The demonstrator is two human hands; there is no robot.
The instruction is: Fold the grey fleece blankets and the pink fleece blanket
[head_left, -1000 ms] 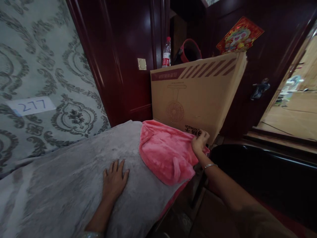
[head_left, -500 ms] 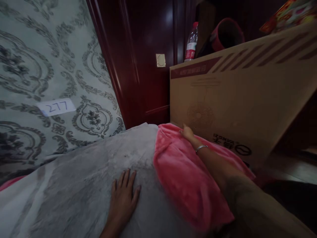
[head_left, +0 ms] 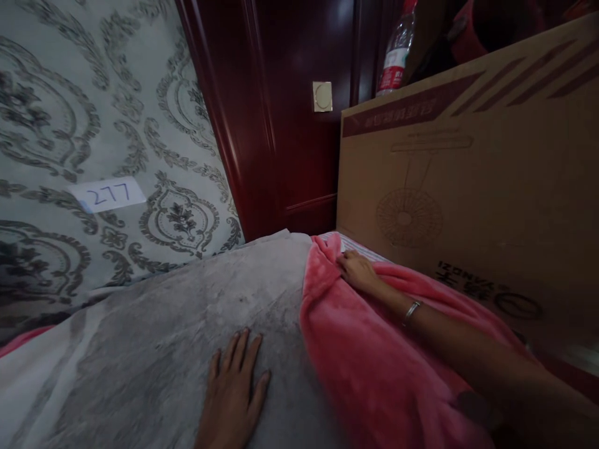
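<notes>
A plush grey blanket [head_left: 187, 337] covers the surface in front of me. My left hand [head_left: 234, 390] lies flat on it, palm down, fingers spread. Along the right edge runs soft pink plush fabric [head_left: 369, 355], bunched and folded; whether it is the blanket's underside or a separate blanket I cannot tell. My right hand [head_left: 359, 271], with a silver bracelet at the wrist, has its fingers curled on the pink fabric near its far corner. A strip of striped cloth [head_left: 362, 247] shows just beyond that hand. The right fingertips are partly hidden in the folds.
A large cardboard box [head_left: 468, 181] stands close on the right, bearing a plastic bottle [head_left: 395, 65] and a dark, red-rimmed round object [head_left: 470, 34]. Ahead is a dark red wooden panel [head_left: 290, 143] with a square plate [head_left: 322, 96]. Patterned wallpaper [head_left: 182, 218] carries a "277" label [head_left: 110, 194].
My right hand has drawn back slightly, its fingers now curled in the pink fabric, and striped cloth shows beyond. The view has shifted a little. My left hand stays flat on the grey blanket.
</notes>
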